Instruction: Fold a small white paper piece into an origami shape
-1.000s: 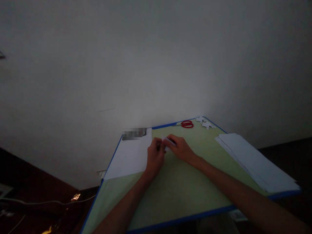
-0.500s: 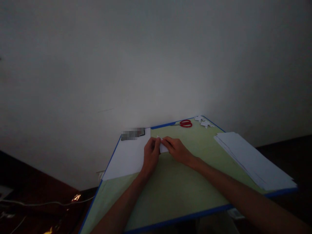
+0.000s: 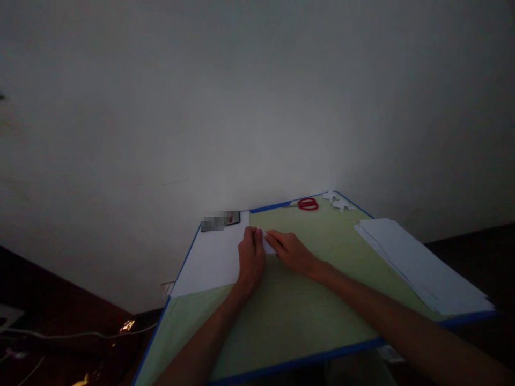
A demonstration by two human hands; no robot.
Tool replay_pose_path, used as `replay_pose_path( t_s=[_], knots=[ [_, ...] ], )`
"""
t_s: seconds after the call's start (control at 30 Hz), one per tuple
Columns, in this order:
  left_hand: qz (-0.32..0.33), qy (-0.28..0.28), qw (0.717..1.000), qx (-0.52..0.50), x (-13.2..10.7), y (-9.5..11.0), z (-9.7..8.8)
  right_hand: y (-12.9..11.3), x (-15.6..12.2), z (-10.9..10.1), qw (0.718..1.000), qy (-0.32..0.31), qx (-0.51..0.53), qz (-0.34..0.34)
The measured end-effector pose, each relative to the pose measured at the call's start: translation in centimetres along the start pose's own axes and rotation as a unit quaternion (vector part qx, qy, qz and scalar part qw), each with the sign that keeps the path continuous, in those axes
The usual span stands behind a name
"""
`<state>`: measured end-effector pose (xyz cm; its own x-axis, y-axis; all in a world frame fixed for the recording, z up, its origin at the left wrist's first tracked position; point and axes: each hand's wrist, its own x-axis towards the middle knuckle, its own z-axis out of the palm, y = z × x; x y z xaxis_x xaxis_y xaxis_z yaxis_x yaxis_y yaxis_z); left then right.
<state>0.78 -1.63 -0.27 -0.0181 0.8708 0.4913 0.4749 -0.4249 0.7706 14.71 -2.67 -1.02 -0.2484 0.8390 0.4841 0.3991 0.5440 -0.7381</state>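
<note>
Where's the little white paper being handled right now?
In the head view, the little white paper is held between the left hand and the right hand, just right of the large white sheet.

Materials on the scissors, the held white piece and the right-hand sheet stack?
Scissors: red handles, probably plastic or plastic-coated; thin grey blades, likely metal, finish too dim to judge.
White piece: likely paper; looks thin, matte and plain white, though fingers hide much of it.
Sheet stack: most likely paper, matte white, with thin, uneven layered edges.
</note>
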Motion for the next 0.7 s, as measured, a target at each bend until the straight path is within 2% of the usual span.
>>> replay_pose_path(
  t_s=[0.2,0.5,0.6,0.7],
  knots=[
    [-0.003,-0.001,1.0,0.009,0.1,0.0,-0.1,0.0,0.2,-0.1,1.0,-0.019,0.009,0.006],
    [0.002,0.016,1.0,-0.022,0.2,0.0,-0.1,-0.2,0.5,-0.3,0.999,-0.011,0.048,0.004],
    [0.0,0.025,0.999,-0.025,0.4,-0.4,-0.1,-0.2,0.5,-0.6,0.996,-0.03,0.077,0.027],
    [-0.031,0.037,0.998,-0.028,0.7,-1.0,-0.4,0.2,0.5,-0.9,0.993,-0.026,0.103,0.054]
  ],
)
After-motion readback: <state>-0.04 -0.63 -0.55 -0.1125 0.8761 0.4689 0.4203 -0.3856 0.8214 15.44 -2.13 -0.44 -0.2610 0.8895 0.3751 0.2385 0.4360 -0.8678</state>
